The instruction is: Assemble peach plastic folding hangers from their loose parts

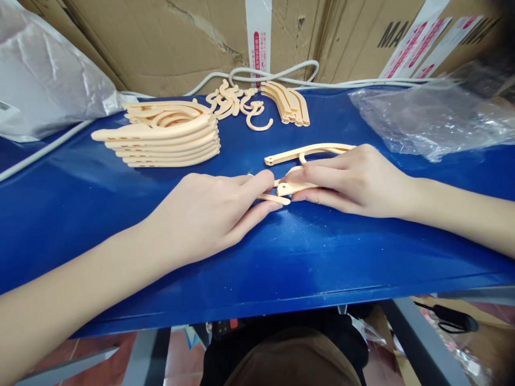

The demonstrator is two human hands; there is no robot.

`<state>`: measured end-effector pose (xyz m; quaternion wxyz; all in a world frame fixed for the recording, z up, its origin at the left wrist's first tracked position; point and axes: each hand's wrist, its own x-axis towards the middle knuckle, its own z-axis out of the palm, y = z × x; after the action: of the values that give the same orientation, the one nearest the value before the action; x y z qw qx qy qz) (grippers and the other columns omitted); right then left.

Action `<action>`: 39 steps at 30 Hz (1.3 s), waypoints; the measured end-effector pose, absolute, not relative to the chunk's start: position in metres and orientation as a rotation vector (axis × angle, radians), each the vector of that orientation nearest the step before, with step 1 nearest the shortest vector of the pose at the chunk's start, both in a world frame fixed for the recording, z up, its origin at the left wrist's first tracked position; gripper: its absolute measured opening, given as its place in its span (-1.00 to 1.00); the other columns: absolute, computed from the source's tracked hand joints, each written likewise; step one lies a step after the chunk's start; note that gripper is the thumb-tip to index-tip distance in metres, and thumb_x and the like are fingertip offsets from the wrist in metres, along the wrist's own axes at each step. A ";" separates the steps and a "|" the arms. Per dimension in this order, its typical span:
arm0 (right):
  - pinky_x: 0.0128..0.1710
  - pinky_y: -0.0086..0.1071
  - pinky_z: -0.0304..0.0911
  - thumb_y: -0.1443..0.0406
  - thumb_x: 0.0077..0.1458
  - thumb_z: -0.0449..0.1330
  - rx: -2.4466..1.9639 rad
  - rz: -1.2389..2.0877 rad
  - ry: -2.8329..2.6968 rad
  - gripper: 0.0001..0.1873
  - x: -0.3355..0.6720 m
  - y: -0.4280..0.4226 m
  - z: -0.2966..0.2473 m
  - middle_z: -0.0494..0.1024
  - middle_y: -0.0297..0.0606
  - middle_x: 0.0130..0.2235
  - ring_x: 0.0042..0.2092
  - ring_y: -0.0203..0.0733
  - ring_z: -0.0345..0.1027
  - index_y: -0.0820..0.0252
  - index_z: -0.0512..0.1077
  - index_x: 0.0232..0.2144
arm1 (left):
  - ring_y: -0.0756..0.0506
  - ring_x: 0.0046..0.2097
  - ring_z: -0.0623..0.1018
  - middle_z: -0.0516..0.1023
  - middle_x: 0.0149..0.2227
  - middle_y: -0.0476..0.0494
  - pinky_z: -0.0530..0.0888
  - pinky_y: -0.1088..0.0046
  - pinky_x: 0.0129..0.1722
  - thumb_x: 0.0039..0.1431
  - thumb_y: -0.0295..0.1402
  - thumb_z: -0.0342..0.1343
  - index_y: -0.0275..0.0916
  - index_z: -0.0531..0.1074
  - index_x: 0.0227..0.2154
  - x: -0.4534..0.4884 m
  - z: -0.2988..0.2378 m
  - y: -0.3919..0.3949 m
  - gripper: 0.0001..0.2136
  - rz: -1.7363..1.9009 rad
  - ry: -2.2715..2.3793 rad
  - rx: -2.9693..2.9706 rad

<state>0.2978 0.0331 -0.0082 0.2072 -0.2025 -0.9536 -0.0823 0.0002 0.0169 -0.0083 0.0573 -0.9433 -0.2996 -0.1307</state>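
My left hand lies on the blue table, fingers pressed together on a small peach plastic piece. My right hand faces it, fingers closed over another peach piece, and the two pieces meet between my fingertips. A peach hanger arm lies just behind my right hand, partly hidden by it.
A stack of peach hanger arms sits at the back left. Loose hooks and a smaller stack of curved parts lie at the back middle. Clear plastic bags lie at the right and far left. Cardboard boxes and white cables line the back.
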 end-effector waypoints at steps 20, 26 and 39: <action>-0.22 -0.26 0.48 0.13 0.71 0.00 -0.574 -0.184 -2.697 -0.56 0.298 0.035 -0.008 0.85 -0.18 0.02 -0.08 -0.09 0.78 0.18 0.59 0.22 | -0.13 -0.41 0.70 0.80 -0.25 0.00 0.30 0.39 -0.50 0.75 0.01 -0.23 -0.13 0.52 -0.02 -0.001 -0.006 0.019 -0.53 -0.486 -0.892 -2.890; -0.25 -0.28 0.39 0.12 0.72 -0.05 -0.588 -0.203 -2.719 -0.55 0.297 0.035 -0.008 0.83 -0.22 -0.06 -0.14 -0.14 0.73 0.15 0.58 0.21 | -0.16 -0.39 0.69 0.81 -0.21 -0.06 0.35 0.35 -0.49 0.72 0.03 -0.26 -0.13 0.52 0.03 0.000 0.000 0.019 -0.51 -0.331 -0.941 -2.944; -0.25 -0.31 0.37 0.07 0.72 -0.04 -0.603 -0.098 -2.643 -0.51 0.297 0.034 -0.009 0.82 -0.20 0.04 -0.09 -0.15 0.73 0.18 0.59 0.24 | -0.08 -0.41 0.60 0.75 -0.25 0.03 0.25 0.42 -0.42 0.73 -0.06 -0.19 -0.12 0.51 -0.05 0.000 0.001 0.018 -0.59 -0.424 -0.960 -2.968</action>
<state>0.2974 0.0344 -0.0089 0.2127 -0.2171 -0.9520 -0.0354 0.0000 0.0182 0.0008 -0.0033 -0.9428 -0.3049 -0.1345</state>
